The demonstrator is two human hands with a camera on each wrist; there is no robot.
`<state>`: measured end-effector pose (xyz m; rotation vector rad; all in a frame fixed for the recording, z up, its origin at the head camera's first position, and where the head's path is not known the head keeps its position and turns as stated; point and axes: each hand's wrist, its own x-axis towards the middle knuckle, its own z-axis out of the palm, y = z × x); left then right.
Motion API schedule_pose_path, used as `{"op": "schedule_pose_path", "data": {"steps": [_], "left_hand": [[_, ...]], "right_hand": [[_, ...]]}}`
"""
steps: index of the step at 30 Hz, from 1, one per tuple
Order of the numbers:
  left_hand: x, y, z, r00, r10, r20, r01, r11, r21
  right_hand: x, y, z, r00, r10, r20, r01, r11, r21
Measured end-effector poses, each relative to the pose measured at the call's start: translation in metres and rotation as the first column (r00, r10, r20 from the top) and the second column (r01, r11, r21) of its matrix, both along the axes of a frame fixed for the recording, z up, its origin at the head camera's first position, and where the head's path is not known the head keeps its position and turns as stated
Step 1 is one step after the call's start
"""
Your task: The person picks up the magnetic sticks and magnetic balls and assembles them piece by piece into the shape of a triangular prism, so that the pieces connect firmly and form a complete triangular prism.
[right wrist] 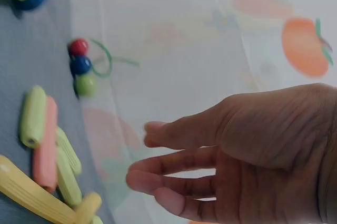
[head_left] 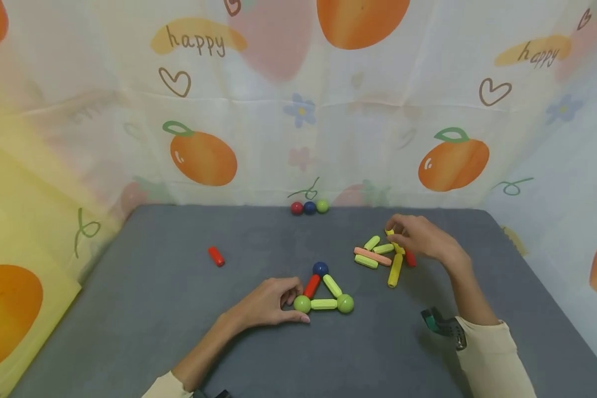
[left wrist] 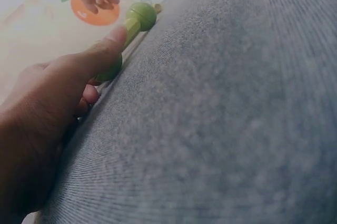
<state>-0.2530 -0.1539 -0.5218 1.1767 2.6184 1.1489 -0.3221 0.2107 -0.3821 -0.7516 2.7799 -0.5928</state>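
A triangle of rods and balls lies on the table: blue ball [head_left: 320, 269] at the far corner, green balls at the two near ones. One side is a short red rod [head_left: 312, 286]; the other two are yellow-green rods [head_left: 324, 304]. My left hand [head_left: 273, 301] holds the left green ball [head_left: 302, 304] between thumb and fingers. Above the loose rods at the right is my right hand [head_left: 420, 237]. In the right wrist view its fingers [right wrist: 174, 184] are loosely bent, with nothing between them. A long yellow curved piece [right wrist: 34, 195] lies below, partly hidden by that hand in the head view.
Loose yellow-green rods [head_left: 366, 261], a salmon rod [head_left: 373, 256] and a red piece [head_left: 410, 258] lie around the yellow one. A lone red rod [head_left: 216, 256] is at the left. Red, blue and green balls [head_left: 322, 206] line the back edge by the printed curtain [head_left: 258, 110].
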Motion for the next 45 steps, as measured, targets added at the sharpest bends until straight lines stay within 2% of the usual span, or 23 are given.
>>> {"op": "schedule_pose_path", "data": {"steps": [4, 8, 11, 14, 20, 25, 28, 32, 34, 36, 38, 41, 45], "left_hand": [[0.002, -0.001, -0.004, 1.0, -0.002, -0.01, 0.002, 1.0, 0.014], [0.002, -0.002, -0.007, 1.0, -0.005, -0.016, 0.005, 1.0, 0.012], [0.002, -0.002, -0.006, 1.0, -0.005, -0.022, 0.005, 1.0, 0.01], [0.001, 0.0, -0.004, 1.0, -0.002, -0.027, 0.002, 1.0, 0.018], [0.0, 0.002, -0.003, 1.0, 0.003, -0.029, -0.003, 1.0, 0.011], [0.001, 0.002, -0.003, 1.0, -0.013, -0.028, 0.014, 1.0, 0.02], [0.0, 0.0, -0.002, 0.999, -0.024, -0.031, 0.025, 0.999, 0.031], [-0.001, -0.001, -0.001, 0.999, -0.028, -0.034, 0.029, 0.999, 0.032], [-0.001, -0.002, -0.002, 0.999, -0.027, -0.031, 0.028, 0.999, 0.033], [-0.001, -0.002, -0.003, 0.999, -0.022, -0.027, 0.023, 0.999, 0.035], [-0.002, -0.002, -0.004, 1.0, -0.019, -0.021, 0.02, 0.999, 0.037], [-0.002, -0.002, -0.004, 1.0, -0.021, -0.018, 0.022, 0.999, 0.036], [-0.002, -0.002, -0.004, 1.0, -0.025, -0.007, 0.025, 0.999, 0.029]], "right_hand": [[-0.017, 0.008, -0.004, 0.998, 0.062, 0.019, -0.062, 0.998, 0.028], [-0.023, 0.003, -0.013, 0.992, 0.115, 0.056, -0.116, 0.993, 0.008], [-0.021, -0.01, -0.019, 0.98, 0.164, 0.115, -0.167, 0.986, 0.019], [-0.019, -0.029, -0.025, 0.967, 0.193, 0.165, -0.207, 0.976, 0.072], [-0.013, -0.063, -0.04, 0.958, 0.241, 0.156, -0.268, 0.945, 0.185], [-0.008, -0.07, -0.043, 0.965, 0.192, 0.18, -0.235, 0.935, 0.266], [-0.007, -0.07, -0.042, 0.962, 0.208, 0.176, -0.249, 0.935, 0.253], [-0.003, -0.072, -0.033, 0.954, 0.274, 0.121, -0.291, 0.942, 0.167], [0.0, -0.076, -0.028, 0.941, 0.322, 0.104, -0.332, 0.939, 0.09], [0.003, -0.083, -0.025, 0.913, 0.396, 0.099, -0.397, 0.918, -0.004], [0.006, -0.091, -0.025, 0.873, 0.479, 0.094, -0.471, 0.877, -0.1], [0.01, -0.102, -0.028, 0.814, 0.577, 0.067, -0.557, 0.808, -0.191], [0.017, -0.116, -0.036, 0.761, 0.646, 0.061, -0.613, 0.747, -0.257]]}}
